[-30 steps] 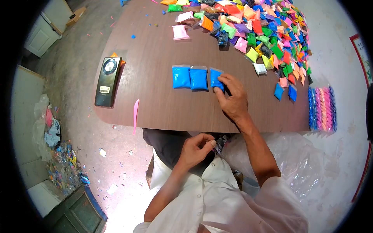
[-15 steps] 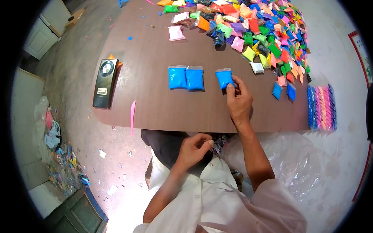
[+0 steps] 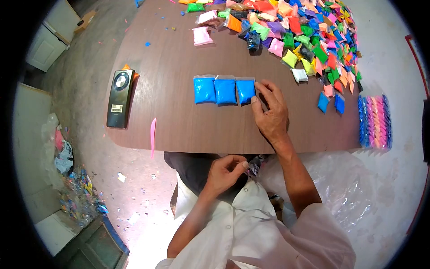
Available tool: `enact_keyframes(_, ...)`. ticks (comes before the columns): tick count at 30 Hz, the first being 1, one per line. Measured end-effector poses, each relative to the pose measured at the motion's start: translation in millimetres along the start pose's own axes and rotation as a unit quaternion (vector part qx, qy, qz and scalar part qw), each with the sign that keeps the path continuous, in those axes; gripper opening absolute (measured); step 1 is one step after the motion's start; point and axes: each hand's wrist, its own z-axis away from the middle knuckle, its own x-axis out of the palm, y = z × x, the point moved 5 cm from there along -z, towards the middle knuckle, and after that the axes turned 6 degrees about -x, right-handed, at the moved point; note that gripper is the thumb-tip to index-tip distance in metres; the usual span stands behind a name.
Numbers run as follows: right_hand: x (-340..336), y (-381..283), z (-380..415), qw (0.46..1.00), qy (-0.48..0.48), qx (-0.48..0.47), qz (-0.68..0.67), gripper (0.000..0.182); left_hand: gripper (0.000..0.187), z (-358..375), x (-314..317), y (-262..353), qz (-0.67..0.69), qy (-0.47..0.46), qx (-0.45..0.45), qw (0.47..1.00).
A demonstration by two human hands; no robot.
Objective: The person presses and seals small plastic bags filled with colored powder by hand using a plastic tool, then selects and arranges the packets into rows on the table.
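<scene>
Three bright blue packets lie in a row on the brown table: a left packet [image 3: 204,90], a middle packet [image 3: 225,91] and a right packet [image 3: 245,91]. Their clear top strips face away from me. At the right packet's right edge is my right hand [image 3: 272,114], with thumb and fingers apart; the fingertips are at or just touching that edge, and it grips nothing. Below the table edge, over my lap, my left hand [image 3: 226,172] is curled with thumb and forefinger close together. Whether anything sits between those fingertips is hidden.
A heap of colourful packets [image 3: 309,40] covers the table's far right. Two loose blue packets, one at the front [image 3: 323,102], lie near it. Bundled packets [image 3: 375,122] stand at the right edge. A black phone-like device [image 3: 120,98] and a pink strip [image 3: 153,136] lie left.
The right blue packet has moved left, up against the middle one. My right hand has moved slightly left with it and loosened its grip. My left hand stays put.
</scene>
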Motion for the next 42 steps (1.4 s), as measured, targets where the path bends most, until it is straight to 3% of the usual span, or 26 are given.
enact_keyframes(2,-2,-12,-6,0.995,-0.019,-0.079,0.065,0.035,0.02,0,0,2,0.005,0.008,0.006,1.0)
enact_keyframes(5,10,-7,1,0.988,-0.063,-0.12,0.068,0.036,0.02,0,0,2,0.001,0.007,-0.008,1.0)
enact_keyframes(22,5,-2,7,0.995,-0.033,-0.085,0.033,0.035,0.023,14,11,19,-0.06,0.006,-0.021,0.998)
enact_keyframes(26,-18,-13,34,0.998,0.019,-0.045,-0.036,0.034,0.022,23,10,56,-0.045,0.012,0.031,0.998)
enact_keyframes(28,-30,-29,60,0.996,0.031,-0.083,-0.029,0.037,0.023,19,-4,70,-0.009,0.104,0.057,0.993)
enact_keyframes(30,-42,-60,89,0.988,0.022,-0.149,-0.019,0.04,0.027,12,-12,80,-0.03,0.13,0.06,0.989)
enact_keyframes(36,-41,-96,149,0.989,-0.008,-0.081,-0.126,0.04,0.023,23,-1,71,-0.006,0.104,0.086,0.991)
enact_keyframes(39,-44,-93,156,0.978,0.007,-0.02,-0.207,0.039,0.025,36,-1,66,-0.004,0.162,0.085,0.983)
enact_keyframes(41,-36,-76,159,0.932,-0.031,0.166,-0.321,0.031,0.025,44,-1,58,-0.023,0.147,0.086,0.985)
enact_keyframes(42,-35,-73,157,0.932,-0.033,0.166,-0.322,0.031,0.025,47,-1,53,-0.042,0.134,0.088,0.986)
